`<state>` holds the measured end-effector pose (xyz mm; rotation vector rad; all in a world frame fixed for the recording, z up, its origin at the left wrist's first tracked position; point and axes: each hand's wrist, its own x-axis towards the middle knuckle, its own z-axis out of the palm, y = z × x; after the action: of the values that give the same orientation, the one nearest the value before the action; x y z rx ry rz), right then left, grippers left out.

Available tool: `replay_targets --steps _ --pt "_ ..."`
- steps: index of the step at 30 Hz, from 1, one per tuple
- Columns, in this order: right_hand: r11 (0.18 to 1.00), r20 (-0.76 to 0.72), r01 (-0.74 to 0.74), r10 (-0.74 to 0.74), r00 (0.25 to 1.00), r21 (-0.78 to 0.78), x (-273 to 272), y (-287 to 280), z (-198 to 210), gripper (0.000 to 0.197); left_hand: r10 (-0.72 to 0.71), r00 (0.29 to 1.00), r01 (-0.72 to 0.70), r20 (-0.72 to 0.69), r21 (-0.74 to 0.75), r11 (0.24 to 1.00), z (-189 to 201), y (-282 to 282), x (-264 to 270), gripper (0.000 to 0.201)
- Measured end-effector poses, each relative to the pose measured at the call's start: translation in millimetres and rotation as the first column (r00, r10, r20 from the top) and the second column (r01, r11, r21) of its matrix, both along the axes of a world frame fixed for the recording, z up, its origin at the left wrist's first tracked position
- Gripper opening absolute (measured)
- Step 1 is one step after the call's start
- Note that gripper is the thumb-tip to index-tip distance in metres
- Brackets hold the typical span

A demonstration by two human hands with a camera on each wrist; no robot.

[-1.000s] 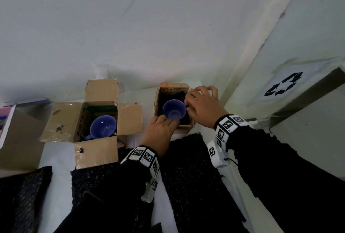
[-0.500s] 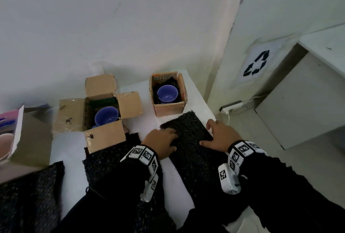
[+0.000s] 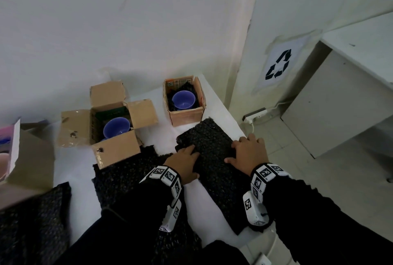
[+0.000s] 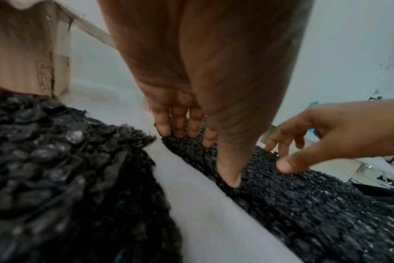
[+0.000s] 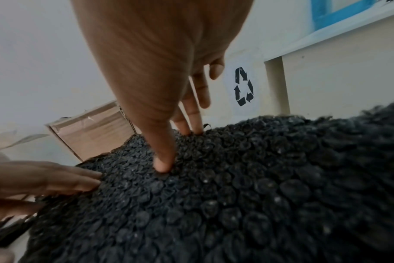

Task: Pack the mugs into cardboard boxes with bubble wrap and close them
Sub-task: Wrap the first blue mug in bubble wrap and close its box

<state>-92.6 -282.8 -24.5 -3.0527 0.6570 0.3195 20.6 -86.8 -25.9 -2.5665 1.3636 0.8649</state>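
both hands pulled back from the small box (image 3: 184, 103) since a second ago, now down on the wrap (image 3: 214, 164) in front of it. left hand (image 3: 184, 163) flat on the wrap's left edge, fingers straight and pressing, thumb dug into the bubbles. right hand (image 3: 249, 154) on the right edge, fingers spread, tips touching, not clamped on anything. hands apart, wrap between them.

wrap's long axis running from body toward the small box, far end just short of it. mug (image 3: 183, 100) sitting upright inside that box on dark padding, straight ahead of both hands, left hand maybe a bit nearer. second mug (image 3: 116, 127) in the open box (image 3: 108, 122) off to the left.

near end of the wrap hidden under the sleeves. can't tell if the wrap is folded double.
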Motion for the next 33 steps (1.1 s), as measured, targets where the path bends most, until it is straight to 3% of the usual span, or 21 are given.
replay_targets --steps 2,7,9,12,16,18,20,22,25,27,29,31,33 --pt "0.998 -0.076 0.063 -0.062 0.995 0.023 1 1 -4 0.055 0.010 1.000 -0.010 -0.017 -0.011 1.000 -3 1 1 0.078" --pt "0.999 0.070 0.009 -0.011 0.997 0.032 2 5 -6 0.014 0.034 0.999 -0.034 -0.004 -0.054 0.998 -1 2 3 0.069" --pt "0.996 0.116 0.022 -0.032 0.993 0.086 3 5 -7 0.019 0.040 0.999 -0.040 -0.002 -0.068 0.997 -1 4 4 0.066" --pt "0.979 0.009 0.111 -0.114 0.993 0.169 2 1 -8 0.048 0.040 0.999 -0.039 0.001 -0.082 0.996 -2 5 4 0.065" --pt "0.984 -0.029 0.123 -0.120 0.992 0.132 2 1 -7 0.039 0.062 0.998 -0.062 -0.009 -0.092 0.994 -2 4 4 0.065" --pt "0.980 0.011 0.088 -0.091 0.996 0.179 2 1 -2 0.034 0.073 0.997 -0.068 0.038 -0.137 0.988 -1 3 2 0.073" --pt "0.925 0.076 0.045 -0.080 0.994 0.376 5 2 6 0.032 0.102 0.978 -0.048 0.182 -0.280 0.959 4 3 1 0.093" --pt "0.841 0.090 -0.029 -0.024 0.996 0.540 12 4 20 0.033 0.076 0.937 0.081 0.340 -0.424 0.902 13 3 3 0.115" --pt "0.778 0.125 -0.151 0.093 0.988 0.611 27 9 39 0.025 -0.048 0.899 0.261 0.434 -0.447 0.856 24 -2 9 0.127" --pt "0.755 0.159 -0.171 0.090 0.983 0.633 36 14 53 0.018 -0.024 0.925 0.223 0.380 -0.491 0.842 23 -8 16 0.103" --pt "0.739 0.198 -0.159 0.036 0.980 0.655 43 14 65 0.012 0.011 0.961 0.149 0.277 -0.550 0.822 23 -8 25 0.066" --pt "0.743 0.147 -0.136 0.051 0.988 0.655 47 9 76 0.031 0.044 0.979 0.084 0.199 -0.591 0.802 27 -3 32 0.036" --pt "0.767 0.000 -0.129 0.165 0.986 0.629 52 5 85 0.047 0.026 0.983 0.091 0.183 -0.601 0.794 31 1 39 0.028"
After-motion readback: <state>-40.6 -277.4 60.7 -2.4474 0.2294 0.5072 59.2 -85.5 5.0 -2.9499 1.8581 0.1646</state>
